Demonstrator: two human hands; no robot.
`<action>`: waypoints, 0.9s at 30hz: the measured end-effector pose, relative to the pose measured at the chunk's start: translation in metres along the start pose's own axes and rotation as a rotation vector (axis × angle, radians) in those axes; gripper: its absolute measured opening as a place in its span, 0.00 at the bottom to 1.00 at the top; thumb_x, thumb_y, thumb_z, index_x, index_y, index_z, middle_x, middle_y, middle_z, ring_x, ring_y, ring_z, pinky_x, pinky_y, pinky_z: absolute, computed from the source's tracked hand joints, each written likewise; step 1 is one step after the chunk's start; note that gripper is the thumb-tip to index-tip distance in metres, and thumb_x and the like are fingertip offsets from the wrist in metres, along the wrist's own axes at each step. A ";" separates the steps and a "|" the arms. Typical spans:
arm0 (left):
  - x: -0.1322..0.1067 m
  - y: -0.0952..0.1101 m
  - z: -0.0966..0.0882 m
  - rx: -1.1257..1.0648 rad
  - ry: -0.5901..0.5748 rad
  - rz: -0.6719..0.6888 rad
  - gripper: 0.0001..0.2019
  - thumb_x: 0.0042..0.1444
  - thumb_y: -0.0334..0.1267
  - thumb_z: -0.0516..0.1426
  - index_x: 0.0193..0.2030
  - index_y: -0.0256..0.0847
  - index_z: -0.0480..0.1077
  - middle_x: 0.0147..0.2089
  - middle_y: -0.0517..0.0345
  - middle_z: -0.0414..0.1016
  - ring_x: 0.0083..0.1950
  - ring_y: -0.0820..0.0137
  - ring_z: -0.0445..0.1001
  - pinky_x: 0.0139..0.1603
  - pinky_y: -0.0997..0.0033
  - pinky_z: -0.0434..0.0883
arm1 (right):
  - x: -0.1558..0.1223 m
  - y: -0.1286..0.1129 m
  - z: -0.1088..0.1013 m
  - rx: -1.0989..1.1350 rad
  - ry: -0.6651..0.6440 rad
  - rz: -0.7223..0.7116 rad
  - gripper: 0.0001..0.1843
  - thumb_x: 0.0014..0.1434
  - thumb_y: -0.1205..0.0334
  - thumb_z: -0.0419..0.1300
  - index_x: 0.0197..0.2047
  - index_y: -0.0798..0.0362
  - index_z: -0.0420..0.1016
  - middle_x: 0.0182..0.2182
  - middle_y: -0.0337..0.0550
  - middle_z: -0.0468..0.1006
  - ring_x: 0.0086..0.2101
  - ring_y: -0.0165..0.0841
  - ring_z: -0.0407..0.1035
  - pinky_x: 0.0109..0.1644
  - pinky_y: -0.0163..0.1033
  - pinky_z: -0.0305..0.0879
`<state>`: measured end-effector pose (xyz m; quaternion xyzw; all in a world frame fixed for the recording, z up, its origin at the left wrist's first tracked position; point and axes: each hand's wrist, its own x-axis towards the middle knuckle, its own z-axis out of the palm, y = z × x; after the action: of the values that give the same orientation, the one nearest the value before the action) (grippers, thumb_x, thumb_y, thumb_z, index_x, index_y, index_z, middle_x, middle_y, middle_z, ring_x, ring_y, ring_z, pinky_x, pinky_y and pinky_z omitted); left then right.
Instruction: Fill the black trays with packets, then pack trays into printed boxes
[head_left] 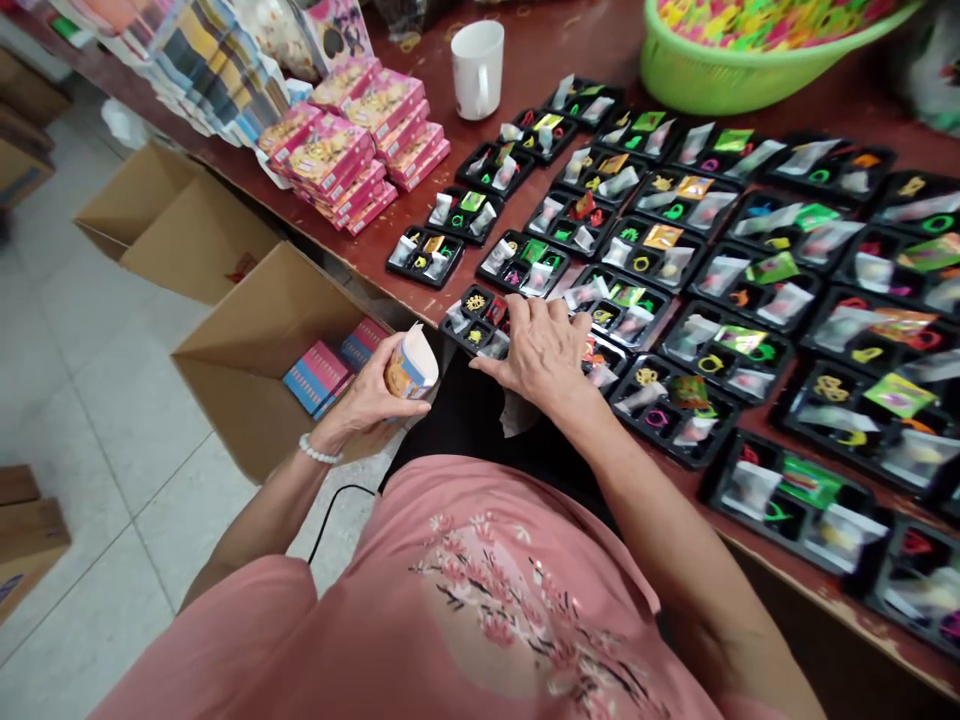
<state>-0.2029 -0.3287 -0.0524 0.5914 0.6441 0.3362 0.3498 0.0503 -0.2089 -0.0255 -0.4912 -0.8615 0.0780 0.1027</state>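
Observation:
My left hand (373, 395) is closed around a small printed cardboard box (411, 366) with its end flap open, held just off the table's near edge. My right hand (541, 350) lies palm down, fingers together, on a black plastic tray (480, 322) of small toy pieces and sachets at the table edge. It rests on the tray; whether it grips it I cannot make out. Many more filled black trays (671, 405) lie in rows across the dark red table (840, 100) to the right.
Stacks of pink boxes (352, 150) and a white mug (478, 68) stand at the back. A green basin (720, 70) sits far right. An open carton (262, 350) holding packed boxes stands on the floor left, another carton (172, 215) behind it.

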 end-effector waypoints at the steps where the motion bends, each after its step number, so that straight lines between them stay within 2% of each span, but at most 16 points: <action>1: 0.003 -0.002 0.001 -0.009 0.001 -0.007 0.55 0.42 0.58 0.75 0.74 0.43 0.59 0.69 0.45 0.69 0.70 0.49 0.70 0.71 0.50 0.70 | 0.000 -0.001 0.001 0.001 -0.008 0.001 0.46 0.60 0.38 0.70 0.68 0.61 0.65 0.58 0.67 0.74 0.57 0.61 0.63 0.59 0.62 0.56; 6: 0.019 -0.015 0.006 -0.035 -0.001 -0.038 0.55 0.39 0.54 0.76 0.73 0.44 0.60 0.71 0.45 0.68 0.71 0.48 0.69 0.74 0.46 0.66 | 0.002 -0.004 0.002 0.022 -0.043 0.013 0.46 0.59 0.43 0.71 0.70 0.62 0.63 0.59 0.68 0.74 0.59 0.62 0.63 0.60 0.63 0.57; 13: 0.033 -0.027 0.009 0.111 0.049 -0.039 0.54 0.38 0.46 0.76 0.73 0.45 0.61 0.72 0.45 0.66 0.72 0.46 0.67 0.75 0.42 0.64 | 0.004 0.000 0.001 -0.014 -0.030 -0.025 0.46 0.60 0.48 0.68 0.71 0.66 0.60 0.62 0.71 0.71 0.59 0.62 0.62 0.61 0.63 0.57; 17: 0.036 -0.029 0.015 0.126 0.057 -0.018 0.56 0.37 0.44 0.77 0.74 0.45 0.59 0.72 0.43 0.66 0.72 0.45 0.66 0.75 0.41 0.63 | 0.006 0.002 0.005 0.005 -0.057 -0.054 0.49 0.61 0.43 0.68 0.73 0.64 0.57 0.62 0.70 0.72 0.59 0.61 0.62 0.61 0.62 0.56; 20: 0.037 -0.029 0.015 0.116 0.049 -0.020 0.57 0.36 0.44 0.77 0.74 0.46 0.59 0.72 0.43 0.65 0.73 0.44 0.65 0.75 0.41 0.63 | 0.010 0.000 0.008 0.010 -0.070 -0.037 0.53 0.60 0.42 0.69 0.75 0.65 0.54 0.62 0.70 0.72 0.59 0.61 0.62 0.61 0.61 0.57; 23: 0.038 -0.028 0.012 0.046 0.035 -0.047 0.57 0.36 0.46 0.77 0.74 0.46 0.60 0.72 0.45 0.66 0.73 0.45 0.66 0.75 0.42 0.63 | 0.015 -0.001 0.008 0.016 -0.085 -0.031 0.50 0.59 0.45 0.70 0.73 0.66 0.58 0.63 0.70 0.72 0.59 0.61 0.62 0.62 0.61 0.57; 27: 0.040 -0.028 0.007 -0.108 0.042 -0.062 0.56 0.37 0.51 0.77 0.73 0.43 0.60 0.71 0.44 0.68 0.71 0.47 0.69 0.74 0.47 0.66 | 0.017 0.000 0.002 0.040 -0.054 -0.037 0.47 0.61 0.44 0.67 0.72 0.67 0.60 0.64 0.71 0.72 0.60 0.63 0.62 0.62 0.62 0.57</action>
<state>-0.2137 -0.2912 -0.0824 0.5440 0.6503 0.3719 0.3779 0.0411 -0.1941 -0.0256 -0.4707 -0.8711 0.1065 0.0908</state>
